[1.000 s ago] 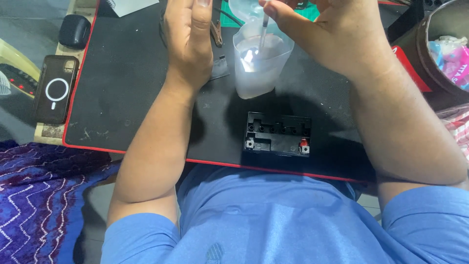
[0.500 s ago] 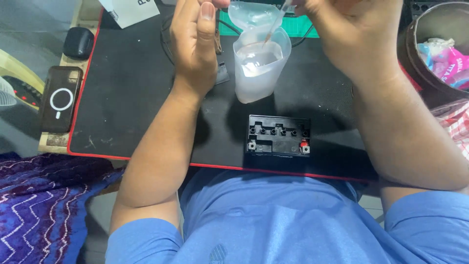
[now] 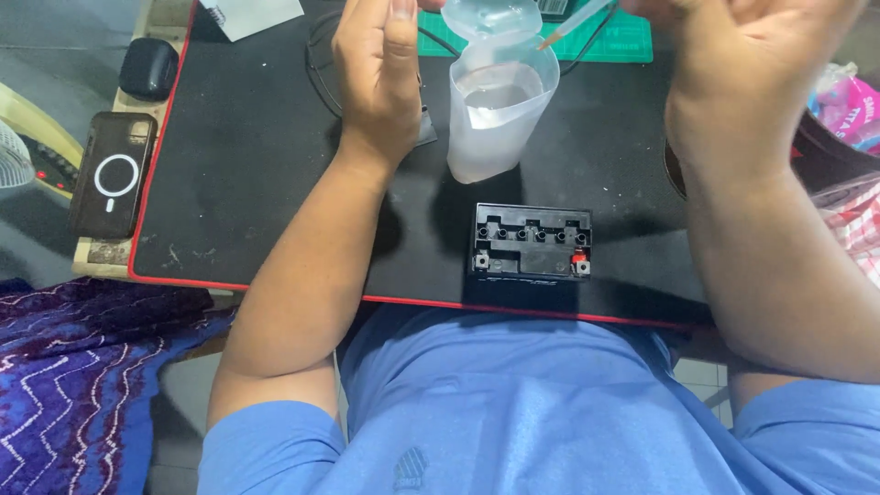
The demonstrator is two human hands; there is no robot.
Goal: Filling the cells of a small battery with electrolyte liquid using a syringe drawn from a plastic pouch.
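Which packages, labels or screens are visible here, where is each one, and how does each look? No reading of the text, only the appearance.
Phone: left of the black mat, flat; black rectangle, white ring on it, no lit screen.
White paper or card: top edge of the mat, partly cut off.
Green cutting mat: top centre, white markings.
Pink and blue printed packet: right edge, in a dark container.
Small black case: above the phone, rounded.

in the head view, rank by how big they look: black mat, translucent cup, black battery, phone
1. black mat, by far the largest.
2. translucent cup and black battery: look alike in size, so no ranking between them.
3. phone, slightly smaller.
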